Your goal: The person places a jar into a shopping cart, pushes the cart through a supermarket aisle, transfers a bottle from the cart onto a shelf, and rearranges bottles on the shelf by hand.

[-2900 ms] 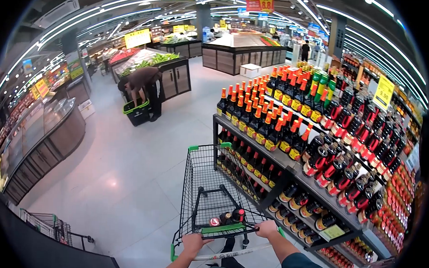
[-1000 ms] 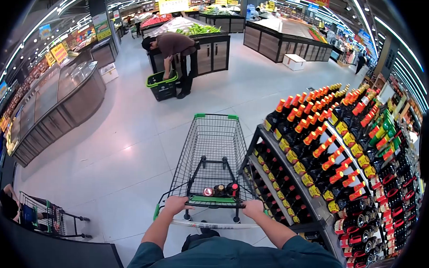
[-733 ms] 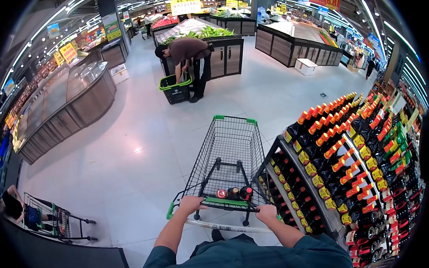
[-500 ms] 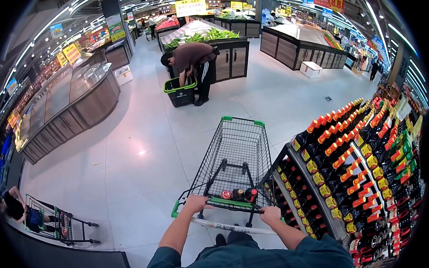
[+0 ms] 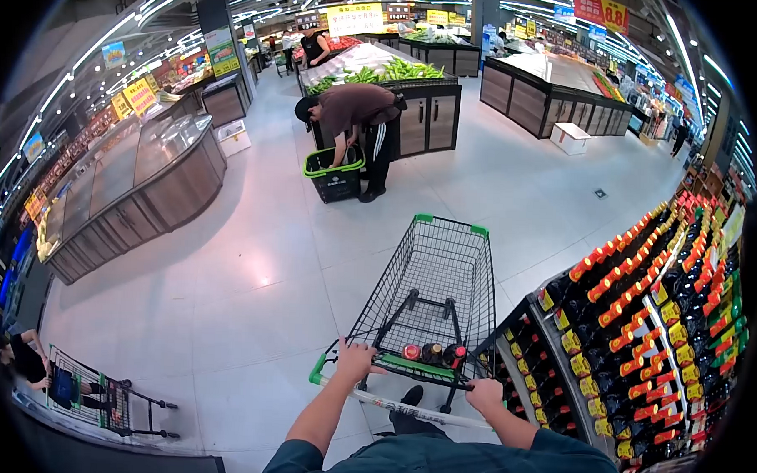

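Observation:
Both my hands are on the handle of a wire shopping cart (image 5: pixel 431 276) with green corners. My left hand (image 5: pixel 356 361) is at the handle's left side, its fingers closed over the bar. Toward the right end, my right hand (image 5: pixel 485 395) is wrapped round the same bar. Several bottles (image 5: pixel 433 353) with red and dark caps are in the basket close to the handle. The cart's front points away from me, slightly to the right.
Shelves of bottles (image 5: pixel 634 329) stand close on the right. Ahead, a person (image 5: pixel 354 110) bends over a black-green basket (image 5: pixel 334 183) beside a vegetable stand (image 5: pixel 428 117). A counter (image 5: pixel 138 199) is at left; another cart (image 5: pixel 98 393) and a person (image 5: pixel 28 358) are lower left.
The view has swung left, so the bottle shelves have shifted right in it. The cart has turned away from the shelf side and then tilted slightly right. Both hands have stayed on its handle.

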The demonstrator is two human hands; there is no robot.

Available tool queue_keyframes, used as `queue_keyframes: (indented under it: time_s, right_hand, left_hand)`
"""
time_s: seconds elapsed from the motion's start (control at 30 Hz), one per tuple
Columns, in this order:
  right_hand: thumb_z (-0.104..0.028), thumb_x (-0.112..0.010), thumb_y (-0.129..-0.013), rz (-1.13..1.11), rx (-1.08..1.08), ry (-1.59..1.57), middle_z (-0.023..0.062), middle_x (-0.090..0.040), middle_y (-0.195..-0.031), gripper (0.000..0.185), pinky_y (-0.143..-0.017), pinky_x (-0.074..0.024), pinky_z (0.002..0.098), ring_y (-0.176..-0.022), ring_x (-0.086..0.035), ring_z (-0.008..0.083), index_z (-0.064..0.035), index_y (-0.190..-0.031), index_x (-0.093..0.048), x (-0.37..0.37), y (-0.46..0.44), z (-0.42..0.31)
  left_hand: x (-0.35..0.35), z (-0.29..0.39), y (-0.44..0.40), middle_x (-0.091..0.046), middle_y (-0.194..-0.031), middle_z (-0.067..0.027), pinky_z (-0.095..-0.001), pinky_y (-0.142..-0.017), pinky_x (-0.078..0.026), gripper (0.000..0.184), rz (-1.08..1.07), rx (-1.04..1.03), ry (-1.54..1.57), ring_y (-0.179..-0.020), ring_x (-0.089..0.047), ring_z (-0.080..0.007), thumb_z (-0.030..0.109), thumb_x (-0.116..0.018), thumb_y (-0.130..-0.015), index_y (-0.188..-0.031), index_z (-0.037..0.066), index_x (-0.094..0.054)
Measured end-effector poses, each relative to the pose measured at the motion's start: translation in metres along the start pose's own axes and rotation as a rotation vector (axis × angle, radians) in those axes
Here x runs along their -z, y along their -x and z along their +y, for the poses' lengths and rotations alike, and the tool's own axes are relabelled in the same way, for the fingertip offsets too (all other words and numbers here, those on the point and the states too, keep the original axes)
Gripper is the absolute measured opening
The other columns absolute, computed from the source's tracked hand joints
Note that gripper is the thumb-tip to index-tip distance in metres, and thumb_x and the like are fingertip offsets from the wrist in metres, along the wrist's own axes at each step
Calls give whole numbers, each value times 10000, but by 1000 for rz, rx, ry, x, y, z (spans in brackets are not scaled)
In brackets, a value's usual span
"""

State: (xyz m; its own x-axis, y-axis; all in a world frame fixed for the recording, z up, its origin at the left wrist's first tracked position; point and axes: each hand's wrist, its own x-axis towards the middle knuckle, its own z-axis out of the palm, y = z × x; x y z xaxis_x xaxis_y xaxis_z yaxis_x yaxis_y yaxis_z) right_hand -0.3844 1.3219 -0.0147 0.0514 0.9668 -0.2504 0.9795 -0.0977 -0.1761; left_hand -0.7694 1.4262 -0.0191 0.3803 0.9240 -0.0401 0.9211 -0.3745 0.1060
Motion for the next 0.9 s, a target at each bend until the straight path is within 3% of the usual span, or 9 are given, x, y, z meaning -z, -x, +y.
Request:
queue_keyframes:
  time_s: [0.13,0.33,0.43,0.63,0.73,0.9]
  right_hand:
    - [-311,-669,-772,10,-55,-24,77,-757,-861,265,-729,-556,418,-836,-720,295,-264,-989,-814,8,-32,-1]
    - [-309,-671,-770,-11,-79,-62,78,-758,-886,244,-750,-554,429,-869,-718,306,-236,-957,-809,21,-81,5]
    - [-301,-682,-739,10,-83,-103,77,-759,-891,252,-756,-556,432,-879,-719,308,-220,-944,-803,24,-104,12]
    - [-270,-686,-721,45,-71,-93,95,-753,-844,255,-741,-560,434,-831,-721,311,-209,-935,-812,34,-143,18]
    - [-244,-680,-709,103,-46,-87,92,-746,-785,248,-705,-560,427,-765,-719,312,-220,-908,-826,36,-160,23]
    - [-259,-691,-716,72,-101,-119,110,-754,-837,271,-738,-568,431,-815,-723,322,-211,-948,-822,47,-181,26]
  left_hand:
    - [2,-4,-31,-738,-965,-142,-667,-1165,-195,913,45,42,-47,-995,-694,-310,891,-592,-651,-1098,109,-736]
    - [9,-5,-79,-736,-922,-158,-617,-1211,-125,972,-17,151,33,-1061,-663,-330,896,-639,-623,-1220,132,-713]
    - [7,-10,-103,-732,-944,-161,-611,-1216,-111,970,22,148,94,-1106,-639,-333,877,-673,-619,-1254,145,-697]
    - [4,-21,-150,-705,-1163,-193,-658,-1202,-25,973,-55,113,135,-1268,-567,-347,843,-686,-652,-1346,163,-634]
    - [11,-22,-172,-712,-1181,-145,-662,-1200,-27,955,-75,95,148,-1268,-566,-344,824,-698,-660,-1348,165,-634]
    - [14,-25,-203,-685,-1189,-208,-654,-1187,-80,992,-89,51,187,-1246,-568,-342,831,-682,-671,-1402,167,-589]
